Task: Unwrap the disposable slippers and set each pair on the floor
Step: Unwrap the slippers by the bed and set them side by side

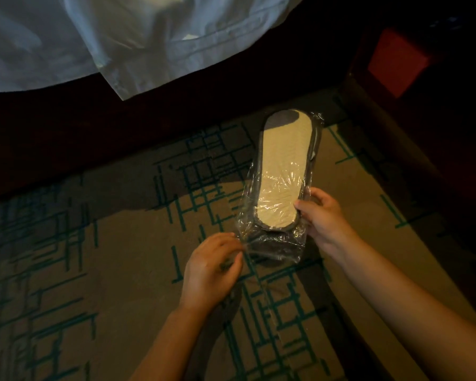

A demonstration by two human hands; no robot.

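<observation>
The slippers (282, 171) are lying stacked inside a clear plastic wrapper (272, 243), held above the carpet (107, 270) in front of the person. Only the pale tan sole of the top slipper is showing, a long rounded oval with a dark fabric edge running around it. The wrapper is glossy and crinkled, catching light over the near half of the sole and bunching into loose folds at the near end. How many slippers are sitting inside is hard to tell, since the top one is covering whatever lies beneath.

The right hand (323, 215) is grasping the pack along its right edge near the lower end, thumb lying on top of the film and fingers curling around the side. The left hand (212, 268) is pinching the loose plastic at the near left corner, fingers curled tight on the film. The pack is stretching away from both hands, its far end pointing toward the bed.

The carpet is brownish with dark green crossing lines. A dark curved band is lying on it under the left forearm, too dim to identify. White bed linen (121, 37) is hanging over a dark base at the top, cut off by the frame. A red block (396, 60) is sitting in shadow at the upper right.
</observation>
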